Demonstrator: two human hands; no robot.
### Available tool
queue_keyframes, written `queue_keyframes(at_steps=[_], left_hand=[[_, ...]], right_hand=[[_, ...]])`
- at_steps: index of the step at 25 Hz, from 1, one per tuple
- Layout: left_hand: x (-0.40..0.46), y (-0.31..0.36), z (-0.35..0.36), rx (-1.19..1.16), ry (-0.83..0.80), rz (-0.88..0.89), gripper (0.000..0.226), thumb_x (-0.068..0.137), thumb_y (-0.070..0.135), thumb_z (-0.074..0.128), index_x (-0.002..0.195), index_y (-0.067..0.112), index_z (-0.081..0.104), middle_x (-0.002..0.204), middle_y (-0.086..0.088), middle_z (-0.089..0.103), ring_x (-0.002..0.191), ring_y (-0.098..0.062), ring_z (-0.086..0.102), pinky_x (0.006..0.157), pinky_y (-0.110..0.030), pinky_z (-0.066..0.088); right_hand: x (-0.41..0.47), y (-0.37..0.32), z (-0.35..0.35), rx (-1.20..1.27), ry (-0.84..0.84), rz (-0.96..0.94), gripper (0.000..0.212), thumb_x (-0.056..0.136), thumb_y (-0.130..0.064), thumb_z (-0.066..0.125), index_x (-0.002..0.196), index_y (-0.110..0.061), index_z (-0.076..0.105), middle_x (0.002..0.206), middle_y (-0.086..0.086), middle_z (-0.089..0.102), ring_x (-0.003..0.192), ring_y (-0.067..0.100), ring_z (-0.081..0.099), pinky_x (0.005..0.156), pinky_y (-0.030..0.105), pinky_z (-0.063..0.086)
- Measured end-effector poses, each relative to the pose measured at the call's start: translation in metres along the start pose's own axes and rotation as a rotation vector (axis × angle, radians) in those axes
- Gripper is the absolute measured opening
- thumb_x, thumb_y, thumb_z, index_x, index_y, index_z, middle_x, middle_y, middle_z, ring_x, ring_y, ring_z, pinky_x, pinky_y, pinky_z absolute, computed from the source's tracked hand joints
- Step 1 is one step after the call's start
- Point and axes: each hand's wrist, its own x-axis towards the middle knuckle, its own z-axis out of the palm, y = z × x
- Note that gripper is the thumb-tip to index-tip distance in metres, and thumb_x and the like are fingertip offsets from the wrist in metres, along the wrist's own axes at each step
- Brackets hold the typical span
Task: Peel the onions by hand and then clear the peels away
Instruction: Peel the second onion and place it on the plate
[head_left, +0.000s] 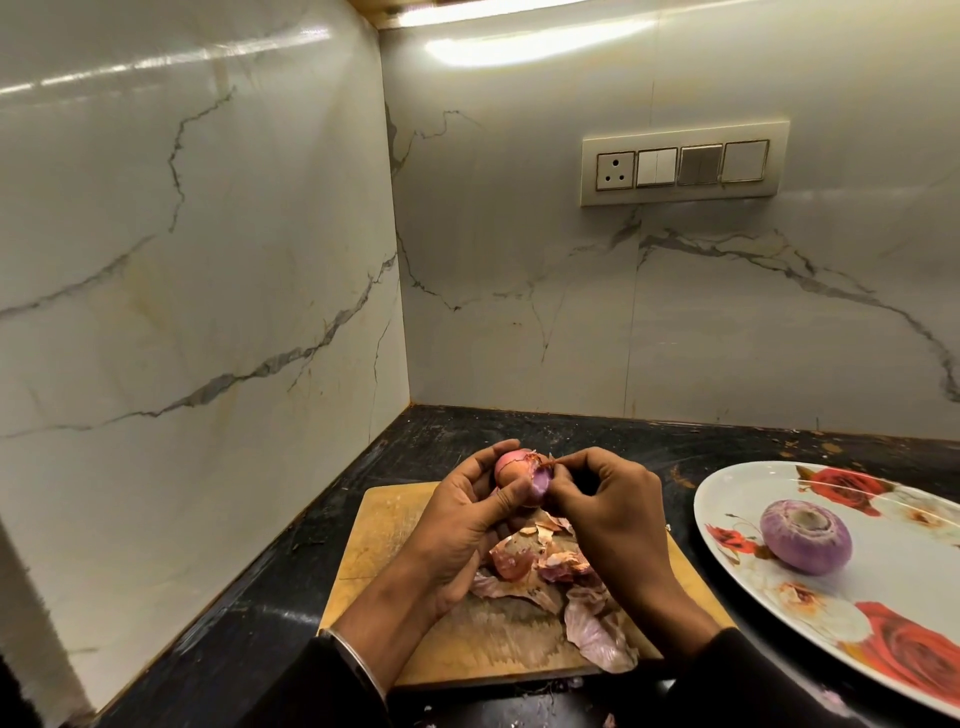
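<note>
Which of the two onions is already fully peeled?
The purple onion lying alone on the rose-patterned plate; the one held over the wooden board keeps papery skin.

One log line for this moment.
left hand holds onion | right hand pinches skin | peels on board | peeled onion on plate

Black counter (291, 597) fills corner under shiny white walls with grey cracks (208, 260). Wooden board (384, 525) near counter's front edge. Big white plate with red roses (883, 654) at right edge, just beside board. Switch panel (683, 166) up on back wall. Light strip (467, 13) on top.
</note>
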Motion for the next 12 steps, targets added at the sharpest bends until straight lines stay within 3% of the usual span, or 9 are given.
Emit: queue_keyframes(at_steps=[7, 12], left_hand=[[0.0016, 0.0007, -0.0007, -0.054, 0.046, 0.002, 0.059, 0.075, 0.005, 0.072, 0.131, 0.008, 0.055, 0.119, -0.016, 0.070, 0.101, -0.032, 0.071, 0.087, -0.040, 0.060], [0.0027, -0.0006, -0.0020, -0.042, 0.047, -0.007, 0.057, 0.074, 0.005, 0.073, 0.128, 0.009, 0.058, 0.118, -0.014, 0.071, 0.107, -0.031, 0.070, 0.087, -0.039, 0.060]], right_hand=[[0.0020, 0.0021, 0.0028, 0.137, -0.067, 0.096, 0.018, 0.087, -0.027, 0.072, 0.103, -0.018, 0.075, 0.089, -0.008, 0.074, 0.081, 0.005, 0.071, 0.067, 0.026, 0.060], [0.0037, 0.0044, 0.0006, 0.292, -0.084, 0.258, 0.011, 0.086, -0.021, 0.074, 0.095, -0.016, 0.076, 0.087, 0.000, 0.075, 0.078, 0.012, 0.073, 0.070, 0.034, 0.062]])
